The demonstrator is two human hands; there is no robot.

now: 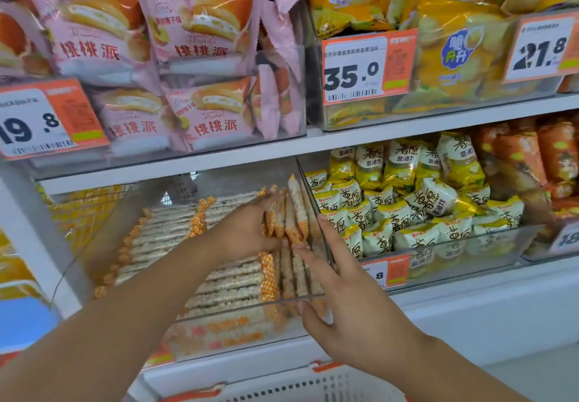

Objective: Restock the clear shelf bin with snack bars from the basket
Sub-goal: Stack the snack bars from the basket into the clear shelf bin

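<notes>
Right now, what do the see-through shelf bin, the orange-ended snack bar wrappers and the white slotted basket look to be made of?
Clear shelf bin: rigid transparent plastic, likely acrylic; glossy, contents visible through its walls.
Snack bar wrappers, gripped by the left hand: thin plastic film, part clear, with crimped orange-checked ends.
White basket: moulded matte plastic, slotted rim, orange trim.

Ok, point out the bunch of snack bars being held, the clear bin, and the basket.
Held snack bars (289, 213), head view, on the wrappers above the left hand.
Clear bin (238, 334), head view, on its front wall.
Basket (316, 384), head view, on its white rim.
</notes>
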